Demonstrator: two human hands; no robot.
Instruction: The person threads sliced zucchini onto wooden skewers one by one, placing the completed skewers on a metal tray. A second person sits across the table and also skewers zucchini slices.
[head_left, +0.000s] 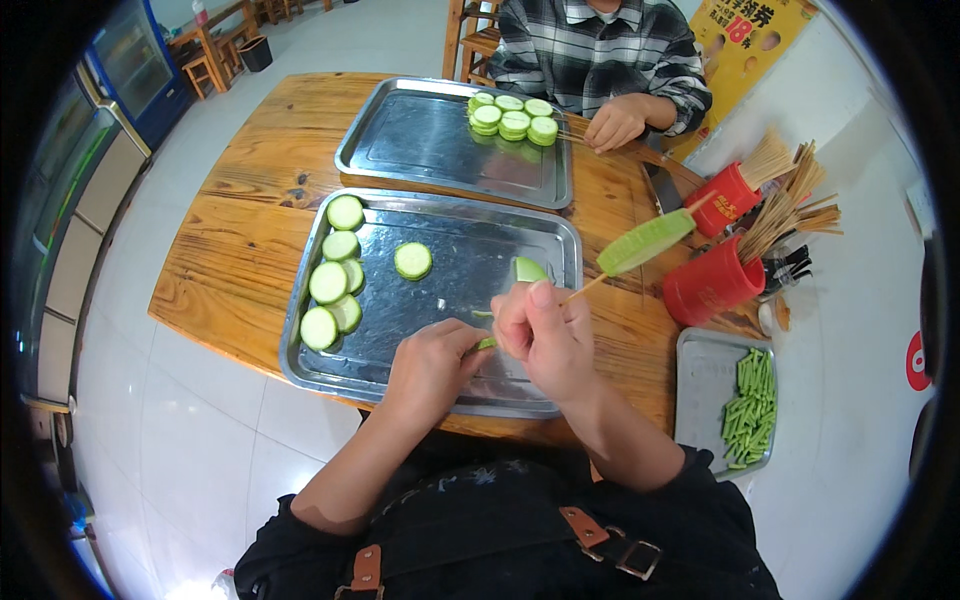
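My right hand (544, 334) grips a bamboo skewer (585, 289) that runs up to the right. A pale green zucchini slice (646, 241) is threaded on it, seen nearly edge-on, with the skewer's tip past its far end. Close beside it, my left hand (435, 364) pinches a small green piece (486, 343), mostly hidden by the fingers. Both hands are above a steel tray (420, 386). Round zucchini slices (328, 283) line the tray's left side, some overlapping. A short stack of slices (413, 261) sits nearer the middle. Behind my right hand lies a cut zucchini piece (529, 269).
Across the wooden table (225, 277), a person's hand (619, 124) touches skewer ends beside a second tray (427, 139) with skewered zucchini slices (514, 124). Red holders (712, 281) with bamboo skewers stand right, near a phone-like dark object (662, 187). Cut green beans (750, 409) fill part of a smaller tray (701, 375).
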